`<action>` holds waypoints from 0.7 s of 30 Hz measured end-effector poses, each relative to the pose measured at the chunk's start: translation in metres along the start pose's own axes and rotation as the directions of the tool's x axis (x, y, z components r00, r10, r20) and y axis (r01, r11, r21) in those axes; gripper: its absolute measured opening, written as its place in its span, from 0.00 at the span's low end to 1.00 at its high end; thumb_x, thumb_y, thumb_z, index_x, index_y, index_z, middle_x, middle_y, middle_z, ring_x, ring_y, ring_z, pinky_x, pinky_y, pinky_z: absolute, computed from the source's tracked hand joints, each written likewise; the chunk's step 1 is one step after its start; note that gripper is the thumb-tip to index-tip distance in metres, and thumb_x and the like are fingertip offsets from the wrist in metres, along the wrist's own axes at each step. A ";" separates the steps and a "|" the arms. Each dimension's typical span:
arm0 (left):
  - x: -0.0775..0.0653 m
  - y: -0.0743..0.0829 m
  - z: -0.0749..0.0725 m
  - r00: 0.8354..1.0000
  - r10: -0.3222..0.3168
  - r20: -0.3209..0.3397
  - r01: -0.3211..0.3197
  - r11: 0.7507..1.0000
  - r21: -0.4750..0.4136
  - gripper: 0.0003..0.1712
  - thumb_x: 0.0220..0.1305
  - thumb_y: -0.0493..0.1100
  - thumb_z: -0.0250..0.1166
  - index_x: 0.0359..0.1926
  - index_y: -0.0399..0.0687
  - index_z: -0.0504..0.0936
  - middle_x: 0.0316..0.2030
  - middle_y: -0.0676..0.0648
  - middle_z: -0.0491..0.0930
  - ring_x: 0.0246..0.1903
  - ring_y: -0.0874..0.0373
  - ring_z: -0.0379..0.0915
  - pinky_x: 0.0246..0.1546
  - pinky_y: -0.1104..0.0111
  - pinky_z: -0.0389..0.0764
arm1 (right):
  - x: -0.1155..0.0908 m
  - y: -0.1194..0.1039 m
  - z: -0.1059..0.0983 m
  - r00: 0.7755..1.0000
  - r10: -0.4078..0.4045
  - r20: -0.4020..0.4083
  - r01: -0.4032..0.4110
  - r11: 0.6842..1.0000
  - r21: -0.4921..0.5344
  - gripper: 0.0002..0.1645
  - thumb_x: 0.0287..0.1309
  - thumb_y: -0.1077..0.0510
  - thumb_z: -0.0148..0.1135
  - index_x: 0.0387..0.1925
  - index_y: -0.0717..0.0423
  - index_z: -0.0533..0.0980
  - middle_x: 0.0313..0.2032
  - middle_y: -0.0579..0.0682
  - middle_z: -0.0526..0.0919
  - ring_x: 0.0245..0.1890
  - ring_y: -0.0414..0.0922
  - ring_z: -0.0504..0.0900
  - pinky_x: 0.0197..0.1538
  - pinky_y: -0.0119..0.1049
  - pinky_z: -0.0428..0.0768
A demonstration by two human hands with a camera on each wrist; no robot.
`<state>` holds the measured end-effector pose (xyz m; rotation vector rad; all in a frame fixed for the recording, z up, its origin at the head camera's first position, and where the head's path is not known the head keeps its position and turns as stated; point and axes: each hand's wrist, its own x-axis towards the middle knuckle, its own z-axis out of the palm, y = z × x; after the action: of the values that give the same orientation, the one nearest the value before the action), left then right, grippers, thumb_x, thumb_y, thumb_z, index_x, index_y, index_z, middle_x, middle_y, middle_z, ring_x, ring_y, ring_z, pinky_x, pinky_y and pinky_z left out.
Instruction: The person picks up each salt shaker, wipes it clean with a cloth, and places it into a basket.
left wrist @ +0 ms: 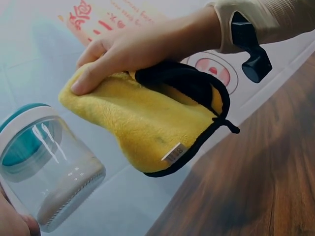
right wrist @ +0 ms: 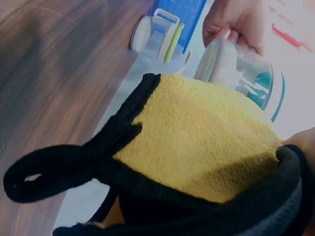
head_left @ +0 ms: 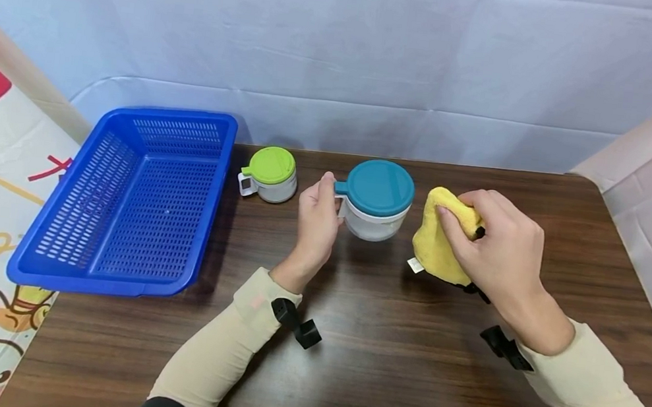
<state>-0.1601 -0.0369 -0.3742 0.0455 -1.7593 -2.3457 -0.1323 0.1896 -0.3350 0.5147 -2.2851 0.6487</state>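
Note:
My left hand (head_left: 315, 232) grips the handle of a clear jar (head_left: 372, 227) with a teal lid (head_left: 380, 188). The jar is held off the table, and some pale contents show at its bottom in the left wrist view. To its right, my right hand (head_left: 500, 248) pinches a folded yellow cloth (head_left: 440, 249) with black edging and a small white tag. The cloth (left wrist: 142, 123) hangs beside the jar (left wrist: 64, 172) with a gap between them. In the right wrist view the cloth (right wrist: 197, 132) covers part of the jar (right wrist: 234, 69).
A smaller jar (head_left: 276, 190) with a lime-green lid (head_left: 272, 164) stands at the back of the wooden table (head_left: 380, 368). Left of it sits a blue perforated basket (head_left: 214, 212). A pale cloth backdrop (head_left: 342, 52) rises behind the table's far edge.

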 end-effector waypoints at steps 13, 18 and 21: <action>0.000 0.000 0.002 1.000 0.001 0.007 0.000 1.000 -0.020 0.28 0.82 0.43 0.45 0.19 0.39 0.60 0.14 0.50 0.56 0.13 0.60 0.50 0.15 0.74 0.55 | -0.001 -0.024 -0.001 0.994 -0.112 0.005 0.112 0.993 0.036 0.24 0.65 0.43 0.57 0.26 0.60 0.78 0.22 0.51 0.78 0.19 0.43 0.71 0.21 0.40 0.69; 0.000 0.000 0.003 1.000 -0.001 0.005 0.002 1.000 -0.030 0.28 0.82 0.43 0.45 0.18 0.44 0.62 0.13 0.52 0.57 0.14 0.61 0.51 0.16 0.74 0.56 | -0.002 -0.034 0.002 0.989 -0.149 0.006 0.148 0.987 0.056 0.24 0.66 0.43 0.56 0.25 0.58 0.77 0.21 0.49 0.77 0.19 0.41 0.70 0.20 0.38 0.69; -0.001 0.000 0.004 1.000 -0.006 0.002 0.006 0.999 -0.035 0.29 0.82 0.45 0.45 0.18 0.46 0.62 0.13 0.53 0.58 0.13 0.62 0.52 0.16 0.75 0.56 | -0.002 -0.040 0.004 0.986 -0.165 0.013 0.164 0.984 0.075 0.24 0.66 0.43 0.56 0.25 0.57 0.77 0.21 0.47 0.77 0.18 0.40 0.69 0.19 0.37 0.68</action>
<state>-0.1594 -0.0328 -0.3731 0.0427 -1.7204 -2.3813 -0.1119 0.1560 -0.3272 0.7395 -2.2143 0.6499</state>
